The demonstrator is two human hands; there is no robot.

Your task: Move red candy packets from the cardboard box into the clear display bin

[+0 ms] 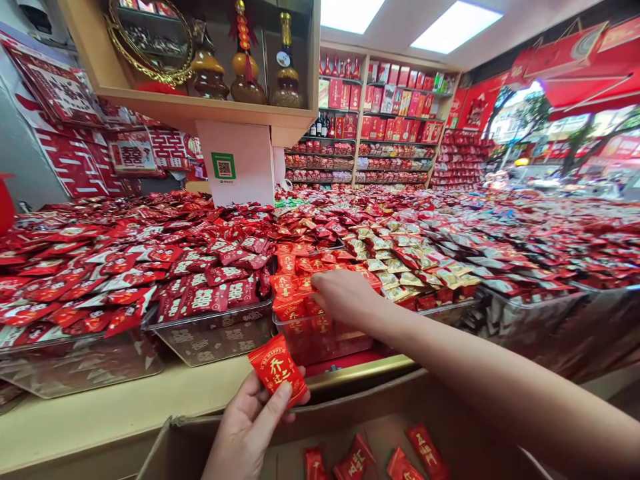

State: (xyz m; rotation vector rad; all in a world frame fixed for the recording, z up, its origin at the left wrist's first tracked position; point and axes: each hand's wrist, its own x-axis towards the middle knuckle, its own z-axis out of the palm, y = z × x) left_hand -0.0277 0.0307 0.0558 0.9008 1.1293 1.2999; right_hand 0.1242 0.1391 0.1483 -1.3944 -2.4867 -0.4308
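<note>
Beside heaped candy trays (pixel 215 337), right hand (pixel 345 295) reaches past a cardboard box (pixel 350 433).

red packet (pixel 277 369): "BE HAPPY" plus a large Chinese character | hanging red sheets (pixel 167 148): double-happiness character 囍 | white pillar (pixel 240 163): green QR-code sticker (pixel 223 166), small print unreadable

Glossy foil packet (pixel 277 368); clear plastic bin (pixel 320 337); matt cardboard box (pixel 350 427).

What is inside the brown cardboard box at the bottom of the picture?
Inside the brown cardboard box, four red foil packets lie on its floor. The left hand, holding one red packet, and the picture edge hide the rest.
</note>
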